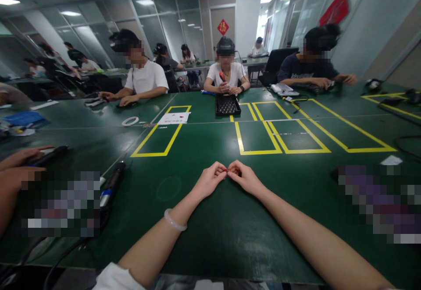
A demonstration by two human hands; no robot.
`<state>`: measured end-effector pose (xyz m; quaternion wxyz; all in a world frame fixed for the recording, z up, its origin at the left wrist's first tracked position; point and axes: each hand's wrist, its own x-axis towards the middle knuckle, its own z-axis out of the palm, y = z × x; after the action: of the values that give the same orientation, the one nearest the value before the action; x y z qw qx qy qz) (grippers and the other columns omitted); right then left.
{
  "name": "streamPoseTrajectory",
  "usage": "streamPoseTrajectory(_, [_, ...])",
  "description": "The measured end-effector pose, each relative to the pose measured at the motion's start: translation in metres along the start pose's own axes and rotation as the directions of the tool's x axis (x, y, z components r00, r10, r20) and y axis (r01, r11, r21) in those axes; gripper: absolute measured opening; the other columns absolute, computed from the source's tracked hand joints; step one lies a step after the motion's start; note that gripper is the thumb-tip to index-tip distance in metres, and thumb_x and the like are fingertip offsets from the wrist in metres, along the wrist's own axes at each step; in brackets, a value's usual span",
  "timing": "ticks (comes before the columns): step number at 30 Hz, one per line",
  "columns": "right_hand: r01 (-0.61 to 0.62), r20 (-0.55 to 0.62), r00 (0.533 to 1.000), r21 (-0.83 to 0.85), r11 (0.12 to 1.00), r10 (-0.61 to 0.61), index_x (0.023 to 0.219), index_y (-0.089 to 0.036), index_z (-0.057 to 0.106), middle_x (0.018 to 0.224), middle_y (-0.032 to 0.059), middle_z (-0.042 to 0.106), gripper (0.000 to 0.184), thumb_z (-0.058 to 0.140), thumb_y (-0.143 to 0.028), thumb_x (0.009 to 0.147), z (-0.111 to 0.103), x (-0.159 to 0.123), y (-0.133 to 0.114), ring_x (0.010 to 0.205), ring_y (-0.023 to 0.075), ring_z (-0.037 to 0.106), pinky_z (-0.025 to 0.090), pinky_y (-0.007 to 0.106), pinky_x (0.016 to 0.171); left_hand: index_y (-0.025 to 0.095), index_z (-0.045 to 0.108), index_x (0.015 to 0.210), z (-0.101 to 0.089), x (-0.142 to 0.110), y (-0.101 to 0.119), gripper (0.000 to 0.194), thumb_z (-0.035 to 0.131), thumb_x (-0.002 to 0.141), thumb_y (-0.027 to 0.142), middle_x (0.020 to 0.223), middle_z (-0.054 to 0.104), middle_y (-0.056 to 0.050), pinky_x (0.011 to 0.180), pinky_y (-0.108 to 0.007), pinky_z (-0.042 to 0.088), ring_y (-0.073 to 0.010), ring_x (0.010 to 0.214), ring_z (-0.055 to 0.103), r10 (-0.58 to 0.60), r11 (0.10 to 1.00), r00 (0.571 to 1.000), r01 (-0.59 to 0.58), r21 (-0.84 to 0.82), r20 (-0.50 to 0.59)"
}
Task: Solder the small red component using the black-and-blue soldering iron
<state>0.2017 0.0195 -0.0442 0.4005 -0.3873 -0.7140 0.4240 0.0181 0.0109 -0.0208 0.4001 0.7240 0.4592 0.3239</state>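
**Between the fingertips of two hands, a small red piece**

Just above the green surface (210, 237), or resting on it (the view does not settle which), a small red piece (226, 170) sits where the fingertips meet, centred ahead of the wearer. The left hand (208, 182) and the right hand (246, 179) each appear to grasp it in a pinch, thumb against curled fingers, from opposite sides. Whether it is one part or two cannot be told.

Handling it well probably calls for a light, even pinch, with both wrists kept level and the forearms steadied, so that the piece neither twists nor springs out. Keeping the fingertips off its middle would let the eye check how it sits.

Which way it points is hidden by the fingers. Its long axis, if it has one, cannot be read; only the line between the two hands runs clearly left to right.

A pale bracelet (175, 221) rings the left wrist. Beyond the hands lie yellow tape outlines (261, 152), then a black tray (227, 111) before a seated person (213, 72). Off to the left is a white ring (130, 125).
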Motion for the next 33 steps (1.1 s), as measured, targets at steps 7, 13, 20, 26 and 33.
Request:
streamPoseTrajectory(7, [-0.031, -0.013, 0.999, 0.044, 0.999, 0.032, 0.087, -0.017, 0.058, 0.075, 0.0003, 0.060, 0.019, 0.054, -0.036, 0.087, 0.000, 0.004, 0.008, 0.069, 0.0138, 0.054, 0.042, 0.025, 0.064, 0.022, 0.055, 0.102, 0.000, -0.005, 0.008, 0.021, 0.052, 0.086, 0.034, 0.090, 0.063, -0.001, 0.068, -0.023, 0.047, -0.0125, 0.078, 0.059, 0.104, 0.960, 0.994, -0.091, 0.263, -0.033])
streamPoseTrajectory(13, [-0.019, 0.020, 1.000, 0.130, 0.991, 0.016, 0.097, -0.018, 0.054, 0.079, 0.0002, 0.061, 0.025, 0.060, -0.039, 0.084, 0.002, 0.003, 0.011, 0.068, 0.0130, 0.055, 0.041, 0.024, 0.062, 0.022, 0.057, 0.099, -0.001, -0.007, 0.008, 0.023, 0.046, 0.090, 0.039, 0.089, 0.066, -0.002, 0.071, -0.025, 0.047, -0.0138, 0.080, 0.062, 0.077, 0.947, 0.996, -0.061, 0.317, -0.039])
streamPoseTrajectory(20, [-0.024, 0.031, 0.999, 0.143, 0.989, 0.020, 0.095, -0.018, 0.054, 0.076, 0.0005, 0.061, 0.025, 0.057, -0.041, 0.086, 0.002, 0.004, 0.011, 0.069, 0.0137, 0.056, 0.042, 0.025, 0.063, 0.024, 0.057, 0.105, -0.004, -0.005, 0.011, 0.026, 0.038, 0.093, 0.036, 0.097, 0.064, -0.002, 0.078, -0.028, 0.048, -0.0149, 0.087, 0.062, 0.107, 0.920, 0.993, -0.078, 0.383, -0.055])
streamPoseTrajectory(26, [-0.032, 0.037, 0.999, 0.135, 0.990, 0.027, 0.094, -0.017, 0.054, 0.075, 0.0003, 0.061, 0.028, 0.058, -0.044, 0.085, 0.001, 0.003, 0.007, 0.068, 0.0135, 0.056, 0.042, 0.025, 0.062, 0.026, 0.050, 0.123, -0.019, -0.021, 0.041, 0.034, 0.042, 0.091, 0.033, 0.127, 0.050, -0.006, 0.098, -0.036, 0.044, -0.0185, 0.114, 0.053, 0.159, 0.875, 0.986, -0.119, 0.469, -0.045])
streamPoseTrajectory(33, [-0.051, 0.060, 0.997, 0.093, 0.994, 0.046, 0.094, -0.017, 0.055, 0.078, 0.0019, 0.062, 0.028, 0.059, -0.043, 0.085, 0.000, 0.001, 0.001, 0.067, 0.0132, 0.055, 0.040, 0.024, 0.061, 0.033, 0.041, 0.135, -0.078, -0.089, 0.056, 0.045, 0.042, 0.090, 0.042, 0.147, 0.036, -0.003, 0.108, -0.042, 0.036, -0.0225, 0.130, 0.041, -0.031, 0.728, 0.997, -0.027, 0.686, 0.071])
